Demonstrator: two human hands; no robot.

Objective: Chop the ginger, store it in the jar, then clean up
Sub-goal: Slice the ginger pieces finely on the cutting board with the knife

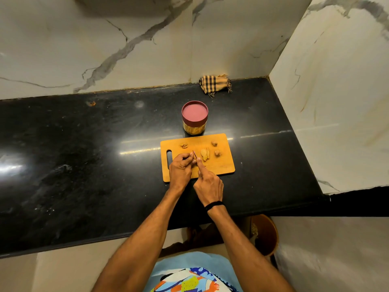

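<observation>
I count one cutting board (221,167), one lidded jar (194,118) at its far edge, one checked cloth (214,84) in the far right corner of the counter (84,154), one knife (194,154), and four ginger pieces (214,143) on the board; a fifth may hide under my left hand (181,169).

The person wears a thin black band (213,205) around the wrist of the right hand (208,184). The left forearm (147,232) and the right forearm (237,239) are bare. Below the band, at the bottom edge of the view, is a light blue garment (189,259) printed with blue, orange, yellow and white shapes.
</observation>
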